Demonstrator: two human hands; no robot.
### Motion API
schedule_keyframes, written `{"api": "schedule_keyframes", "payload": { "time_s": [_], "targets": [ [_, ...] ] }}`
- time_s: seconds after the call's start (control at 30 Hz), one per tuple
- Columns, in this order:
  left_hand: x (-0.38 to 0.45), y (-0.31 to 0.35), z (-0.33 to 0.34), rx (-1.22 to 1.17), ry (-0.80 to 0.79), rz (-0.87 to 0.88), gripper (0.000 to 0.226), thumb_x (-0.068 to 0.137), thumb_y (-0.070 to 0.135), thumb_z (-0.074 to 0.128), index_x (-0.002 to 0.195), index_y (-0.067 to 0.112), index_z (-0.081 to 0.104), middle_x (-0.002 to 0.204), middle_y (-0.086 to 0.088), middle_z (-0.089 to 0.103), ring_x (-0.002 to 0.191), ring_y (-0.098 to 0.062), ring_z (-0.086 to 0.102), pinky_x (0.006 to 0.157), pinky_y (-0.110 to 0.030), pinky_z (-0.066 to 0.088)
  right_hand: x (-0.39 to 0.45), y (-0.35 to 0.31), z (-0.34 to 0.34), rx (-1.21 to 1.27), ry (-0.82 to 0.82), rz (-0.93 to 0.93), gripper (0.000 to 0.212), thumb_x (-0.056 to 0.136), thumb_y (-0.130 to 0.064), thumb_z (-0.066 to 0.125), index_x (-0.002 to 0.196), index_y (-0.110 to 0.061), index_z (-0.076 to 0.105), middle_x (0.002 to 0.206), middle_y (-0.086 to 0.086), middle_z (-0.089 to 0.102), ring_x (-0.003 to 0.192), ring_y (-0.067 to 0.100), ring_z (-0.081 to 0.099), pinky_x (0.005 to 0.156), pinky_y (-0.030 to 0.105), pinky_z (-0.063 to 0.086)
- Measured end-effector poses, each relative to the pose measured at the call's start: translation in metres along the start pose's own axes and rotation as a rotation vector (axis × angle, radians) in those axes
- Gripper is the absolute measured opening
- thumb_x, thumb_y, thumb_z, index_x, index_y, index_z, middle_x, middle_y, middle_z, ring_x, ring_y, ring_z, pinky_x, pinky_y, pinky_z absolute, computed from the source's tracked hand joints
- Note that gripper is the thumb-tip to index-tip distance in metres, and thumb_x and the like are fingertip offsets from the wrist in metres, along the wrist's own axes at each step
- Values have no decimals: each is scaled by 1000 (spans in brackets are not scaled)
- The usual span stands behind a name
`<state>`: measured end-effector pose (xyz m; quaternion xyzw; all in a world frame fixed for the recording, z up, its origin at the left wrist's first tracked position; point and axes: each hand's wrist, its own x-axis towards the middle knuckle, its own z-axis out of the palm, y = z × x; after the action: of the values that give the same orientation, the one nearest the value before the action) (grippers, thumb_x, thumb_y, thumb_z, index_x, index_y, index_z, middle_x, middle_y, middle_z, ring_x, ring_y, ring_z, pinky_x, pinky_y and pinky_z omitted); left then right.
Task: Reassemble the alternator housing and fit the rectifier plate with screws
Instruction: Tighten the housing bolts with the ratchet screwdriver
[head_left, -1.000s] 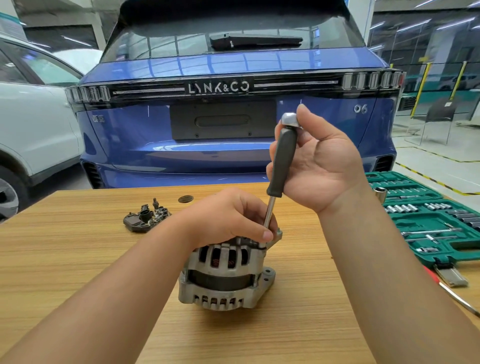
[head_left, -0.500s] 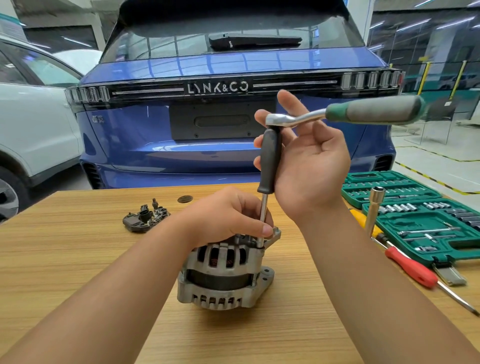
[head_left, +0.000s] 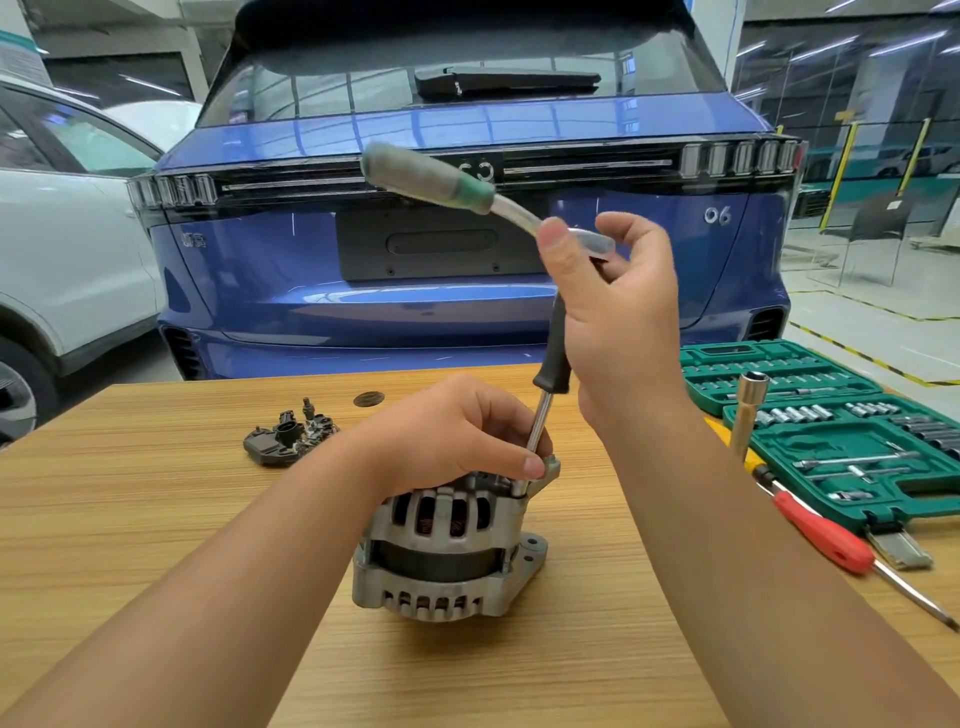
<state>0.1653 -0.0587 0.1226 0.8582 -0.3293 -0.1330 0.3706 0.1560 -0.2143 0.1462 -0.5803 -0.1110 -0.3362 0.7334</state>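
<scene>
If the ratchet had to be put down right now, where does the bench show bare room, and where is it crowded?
Bare wood shows on the table left of the alternator, in front of the rectifier plate, and along the near edge between the forearms. The right side is crowded: the green socket case, an upright socket and the red-handled screwdriver.

L hand (head_left: 462, 434) low at centre, fingers curled, thumb tip pressed fwd, forearm running in from lower left. R hand (head_left: 618, 312) raised above it, palm facing left, fingers loosely curled, thumb up; R forearm angling in from lower right.
</scene>
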Motion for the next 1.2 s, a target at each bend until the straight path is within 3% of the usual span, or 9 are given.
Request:
{"api": "schedule_keyframes", "payload": {
  "time_s": [0.13, 0.27, 0.4, 0.6, 0.8, 0.9, 1.03, 1.13, 1.2],
  "targets": [
    [2, 0, 0, 28, -11, -3, 14, 90, 30, 76, 91, 45, 75, 89, 18, 75, 84, 1, 70, 81, -29, 50, 1, -7, -1, 113, 4, 134, 25, 95, -26, 71, 112, -20, 55, 75, -4, 62, 58, 10, 53, 54, 25, 47],
    [1, -2, 0, 2, -2, 9, 15, 89, 27, 77, 91, 42, 76, 89, 15, 76, 84, -1, 71, 83, -29, 50, 9, -16, -11, 580, -298, 543, 37, 101, -47, 49, 114, -14, 59, 90, 0, 73, 65, 12, 63, 60, 26, 48],
    [0, -2, -1, -23, -5, 19, 19, 89, 23, 78, 89, 42, 76, 91, 11, 78, 88, -4, 73, 83, -26, 50, 13, -16, -15, 687, -437, 667, 51, 92, -50, 50, 121, -9, 61, 100, -4, 71, 70, 6, 60, 68, 24, 37],
    [1, -3, -2, -23, -18, 19, 17, 86, 27, 77, 90, 44, 76, 94, 13, 78, 92, -5, 73, 90, -35, 54, 13, -16, -14, 756, -273, 733, 51, 74, -39, 70, 117, -13, 58, 88, -4, 59, 76, 11, 57, 76, 26, 39],
    [1, -5, -1, -37, -9, 25, 16, 84, 25, 78, 88, 40, 76, 92, 10, 78, 91, -8, 74, 89, -36, 54, 5, -20, -3, 687, -163, 564, 33, 77, -27, 74, 103, -19, 55, 85, 1, 66, 82, 15, 63, 68, 30, 48],
    [0, -4, -2, -29, 1, 17, 15, 85, 23, 77, 86, 37, 76, 93, 7, 78, 92, -13, 73, 91, -39, 54, -8, -11, 11, 406, -1, 163, 23, 92, -7, 69, 95, -24, 54, 81, -13, 67, 77, 6, 65, 69, 27, 51],
    [0, -1, -1, -6, -9, 16, 20, 89, 19, 76, 85, 39, 76, 92, 8, 77, 90, -10, 73, 88, -34, 53, -14, -5, 14, 61, -15, -225, 24, 98, 0, 60, 96, -23, 52, 74, -29, 62, 68, -1, 62, 67, 13, 51],
    [0, 0, -1, 3, -10, 4, 18, 89, 22, 76, 86, 39, 76, 92, 9, 77, 90, -10, 72, 93, -41, 54, -10, -6, 11, -41, -65, -191, 20, 101, -8, 56, 97, -28, 57, 80, -25, 61, 76, 29, 62, 72, 34, 57],
    [0, 0, -1, -5, -8, 8, 14, 85, 26, 76, 86, 40, 77, 92, 9, 77, 91, -10, 72, 94, -43, 54, -8, -5, 9, 154, -165, 16, 16, 101, -20, 53, 101, -31, 65, 95, -14, 66, 76, 22, 63, 67, 37, 54]
  ]
}}
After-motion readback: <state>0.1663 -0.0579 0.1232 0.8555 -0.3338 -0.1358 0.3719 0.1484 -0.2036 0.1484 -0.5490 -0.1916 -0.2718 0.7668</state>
